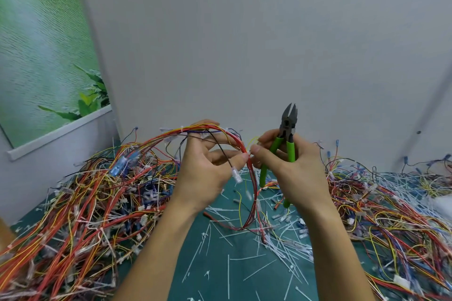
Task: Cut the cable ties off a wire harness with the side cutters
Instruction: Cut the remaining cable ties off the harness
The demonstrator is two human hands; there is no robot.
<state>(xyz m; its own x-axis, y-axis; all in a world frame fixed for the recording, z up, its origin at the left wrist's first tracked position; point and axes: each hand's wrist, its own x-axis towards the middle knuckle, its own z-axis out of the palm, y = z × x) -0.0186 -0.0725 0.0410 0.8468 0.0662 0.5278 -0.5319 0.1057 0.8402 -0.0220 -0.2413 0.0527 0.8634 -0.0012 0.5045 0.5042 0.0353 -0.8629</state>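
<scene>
My left hand (208,166) holds a wire harness (210,129) of red, yellow and black wires that arches above the table and hangs down to the mat. A white cable tie (182,129) wraps the arch near its top. My right hand (288,166) grips the green-handled side cutters (288,129), jaws pointing up and slightly apart, clear of the wires. Thumb and forefinger of both hands meet on the red bundle at a small white tie (249,153). A clear connector (236,175) dangles on a black wire below my left hand.
A big heap of tied harnesses (85,203) fills the left of the green mat (220,264). Another heap of wires (391,215) lies on the right. Cut white cable ties (276,234) litter the middle. A grey wall stands close behind.
</scene>
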